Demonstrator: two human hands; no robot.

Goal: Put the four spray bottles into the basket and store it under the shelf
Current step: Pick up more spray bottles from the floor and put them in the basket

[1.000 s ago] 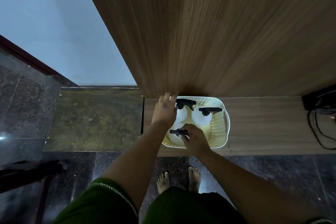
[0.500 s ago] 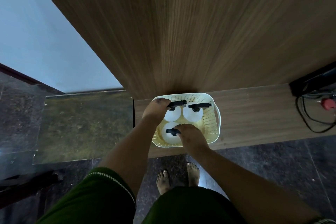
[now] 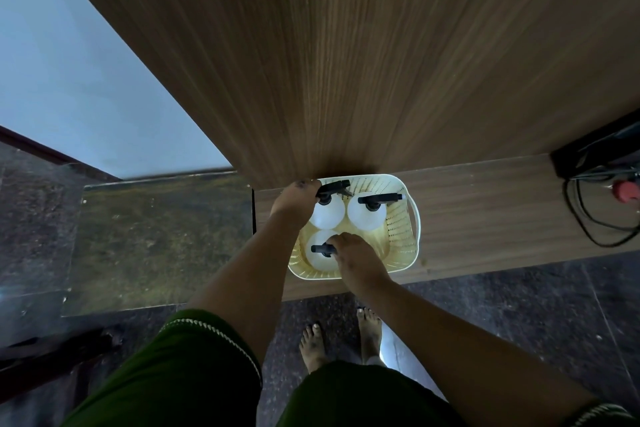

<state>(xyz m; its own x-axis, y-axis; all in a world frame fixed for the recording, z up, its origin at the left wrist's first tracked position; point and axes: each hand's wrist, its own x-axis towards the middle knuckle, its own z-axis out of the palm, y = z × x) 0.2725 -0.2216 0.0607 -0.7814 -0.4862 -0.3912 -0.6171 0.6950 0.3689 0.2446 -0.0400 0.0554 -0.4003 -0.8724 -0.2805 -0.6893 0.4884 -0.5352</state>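
The left hand [image 3: 294,199] is seen closed over the far left corner of the cream perforated basket [image 3: 403,237], its fingers curled over the rim beside the black trigger head of the far left spray bottle [image 3: 327,215]. The right hand [image 3: 356,258] is laid over the basket's near edge, fingers bent down onto the black nozzle of the near left spray bottle [image 3: 320,251]; whether the nozzle is actually pinched cannot be told. A third white spray bottle [image 3: 367,217] is stood upright in the basket's far right part, its trigger pointing right. Only three bottles can be made out; the basket's near right part is hidden by the right hand. The basket is set on a low wooden ledge [image 3: 485,215], its far rim just at the front edge of the wooden shelf [image 3: 346,62] overhead. Right of the basket, well apart, black cables [image 3: 588,218] are lying on the ledge. Nearer than the basket, bare feet [image 3: 341,340] are planted on the dark stone floor [image 3: 519,305].
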